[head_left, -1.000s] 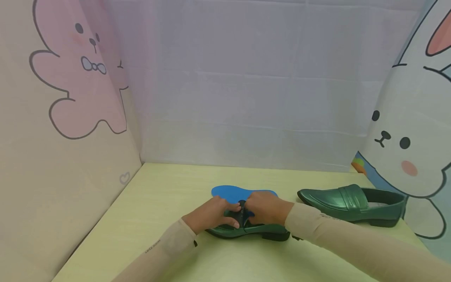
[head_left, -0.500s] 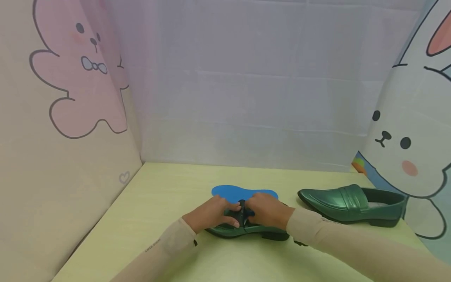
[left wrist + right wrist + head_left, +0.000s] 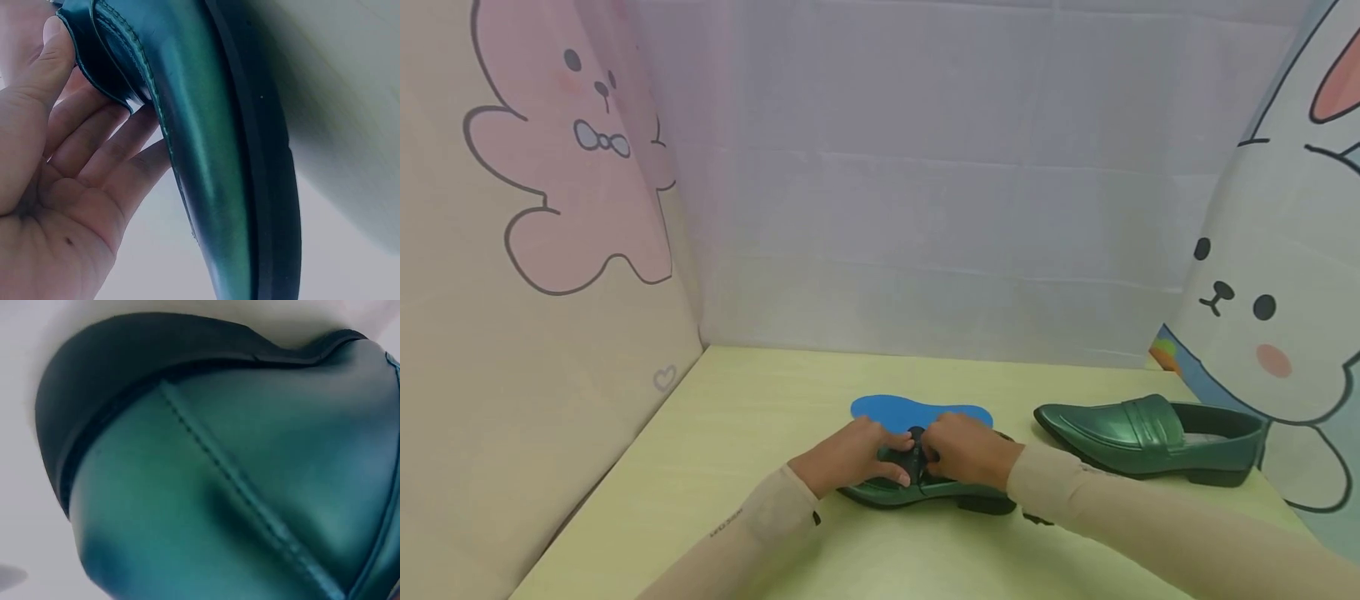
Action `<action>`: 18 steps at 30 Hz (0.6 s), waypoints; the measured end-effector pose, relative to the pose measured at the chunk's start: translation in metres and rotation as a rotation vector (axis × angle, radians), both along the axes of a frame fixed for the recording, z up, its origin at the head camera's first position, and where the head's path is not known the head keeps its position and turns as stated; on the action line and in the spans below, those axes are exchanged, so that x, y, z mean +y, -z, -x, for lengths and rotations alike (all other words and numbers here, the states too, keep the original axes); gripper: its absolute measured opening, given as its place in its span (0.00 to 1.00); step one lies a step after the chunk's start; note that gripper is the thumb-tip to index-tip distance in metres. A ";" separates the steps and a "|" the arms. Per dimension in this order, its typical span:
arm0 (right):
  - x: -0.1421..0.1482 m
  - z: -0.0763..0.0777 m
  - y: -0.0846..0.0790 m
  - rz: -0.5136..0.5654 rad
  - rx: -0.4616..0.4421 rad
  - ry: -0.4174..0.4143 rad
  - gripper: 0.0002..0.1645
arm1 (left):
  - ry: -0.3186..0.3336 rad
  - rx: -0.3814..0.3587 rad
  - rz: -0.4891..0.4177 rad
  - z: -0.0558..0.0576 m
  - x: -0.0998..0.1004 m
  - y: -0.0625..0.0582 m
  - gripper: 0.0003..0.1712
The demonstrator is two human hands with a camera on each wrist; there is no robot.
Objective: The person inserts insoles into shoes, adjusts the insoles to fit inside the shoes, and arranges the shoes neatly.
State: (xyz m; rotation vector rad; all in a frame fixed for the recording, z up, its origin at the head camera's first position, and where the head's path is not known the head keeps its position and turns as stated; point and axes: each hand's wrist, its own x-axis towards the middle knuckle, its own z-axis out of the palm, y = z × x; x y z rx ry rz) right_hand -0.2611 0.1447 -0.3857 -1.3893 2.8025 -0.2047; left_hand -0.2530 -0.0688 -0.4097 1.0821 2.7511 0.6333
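Observation:
A shiny green loafer [image 3: 895,497] with a dark sole lies sideways before the person, toe to the left. My left hand [image 3: 850,452] grips its raised upper at the opening, thumb on one side and fingers on the other. The left wrist view shows this hold on the flap [image 3: 103,62] beside the long toe. My right hand [image 3: 967,448], fingers bent, reaches into the opening from the heel side. Its fingertips are hidden, so I cannot tell what they hold. In the right wrist view the loafer's heel [image 3: 134,356] and stitched back fill the picture.
A flat blue insole [image 3: 891,410] lies just behind the loafer, partly covered by the hands. The second green loafer [image 3: 1138,437] stands to the right, with a pale lining inside. Printed cloth walls [image 3: 880,192] surround the pale yellow table [image 3: 760,392].
My right hand's fingers have shifted slightly at the opening, and a light patch seen beside them half a second ago is now covered. The left hand and both shoes stay put.

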 end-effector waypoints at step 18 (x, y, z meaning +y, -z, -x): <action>-0.001 -0.001 0.007 0.048 -0.034 0.011 0.05 | -0.015 0.016 0.022 -0.002 0.000 -0.002 0.35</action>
